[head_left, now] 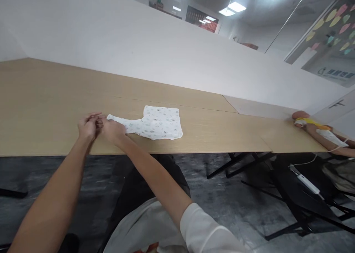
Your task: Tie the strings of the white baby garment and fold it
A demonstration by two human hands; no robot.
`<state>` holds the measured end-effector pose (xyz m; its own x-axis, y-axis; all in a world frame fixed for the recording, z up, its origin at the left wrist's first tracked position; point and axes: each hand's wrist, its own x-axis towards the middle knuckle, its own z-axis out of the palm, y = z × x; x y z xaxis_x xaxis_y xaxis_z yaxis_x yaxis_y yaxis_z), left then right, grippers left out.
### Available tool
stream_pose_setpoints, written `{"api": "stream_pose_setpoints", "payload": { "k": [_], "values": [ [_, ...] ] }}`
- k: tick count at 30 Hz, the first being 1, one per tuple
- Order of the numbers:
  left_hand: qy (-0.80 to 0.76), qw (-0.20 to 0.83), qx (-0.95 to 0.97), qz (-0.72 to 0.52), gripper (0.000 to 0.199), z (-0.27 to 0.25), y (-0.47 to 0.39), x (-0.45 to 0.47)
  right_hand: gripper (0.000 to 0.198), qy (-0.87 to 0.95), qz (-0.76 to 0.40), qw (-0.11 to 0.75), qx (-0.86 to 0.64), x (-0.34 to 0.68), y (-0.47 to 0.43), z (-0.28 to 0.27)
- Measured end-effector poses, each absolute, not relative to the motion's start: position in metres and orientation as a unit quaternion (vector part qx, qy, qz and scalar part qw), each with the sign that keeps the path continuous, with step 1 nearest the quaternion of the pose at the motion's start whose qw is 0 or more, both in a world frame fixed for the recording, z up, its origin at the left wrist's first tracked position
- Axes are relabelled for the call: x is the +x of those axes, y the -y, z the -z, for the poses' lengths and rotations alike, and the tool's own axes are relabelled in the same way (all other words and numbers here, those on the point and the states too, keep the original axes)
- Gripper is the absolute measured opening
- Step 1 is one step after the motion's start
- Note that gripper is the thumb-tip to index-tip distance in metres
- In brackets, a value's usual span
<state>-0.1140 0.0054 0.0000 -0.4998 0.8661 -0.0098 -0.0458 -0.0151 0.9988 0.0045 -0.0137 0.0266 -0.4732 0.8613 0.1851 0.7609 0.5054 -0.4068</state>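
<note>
A white baby garment (162, 121) with a small scattered print lies flat on the table in front of me, a narrow strip of it, like a sleeve or leg, reaching left. Past the end of that strip, my left hand (90, 125) and my right hand (112, 129) meet, fingertips bunched together. My right hand covers part of the strip's near edge. Both hands are closed; what is between the fingers, if anything, is hidden.
The long wooden table (210, 131) runs along a white wall (166, 57). At the far right, a co-worker's arms (318, 136) rest near yellow and white cloth (330, 136). A black folding chair (302, 194) with a white power strip (307, 182) stands below.
</note>
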Motion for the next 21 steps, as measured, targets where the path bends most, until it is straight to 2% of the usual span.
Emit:
{"api": "stream_pose_setpoints", "payload": {
  "k": [9, 15, 21],
  "values": [
    [-0.615, 0.371, 0.374, -0.586, 0.020, 0.003, -0.013, -0.110, 0.027, 0.732, -0.186, 0.340, -0.560, 0.143, -0.003, -0.053],
    [-0.631, 0.360, 0.387, -0.568, 0.018, 0.003, -0.014, -0.109, 0.021, 0.697, -0.161, 0.298, -0.632, 0.235, -0.003, -0.047],
    [-0.657, 0.323, 0.433, -0.525, 0.030, 0.003, -0.012, -0.111, 0.024, 0.701, -0.143, 0.249, -0.653, 0.254, -0.002, -0.024]
  ]
}}
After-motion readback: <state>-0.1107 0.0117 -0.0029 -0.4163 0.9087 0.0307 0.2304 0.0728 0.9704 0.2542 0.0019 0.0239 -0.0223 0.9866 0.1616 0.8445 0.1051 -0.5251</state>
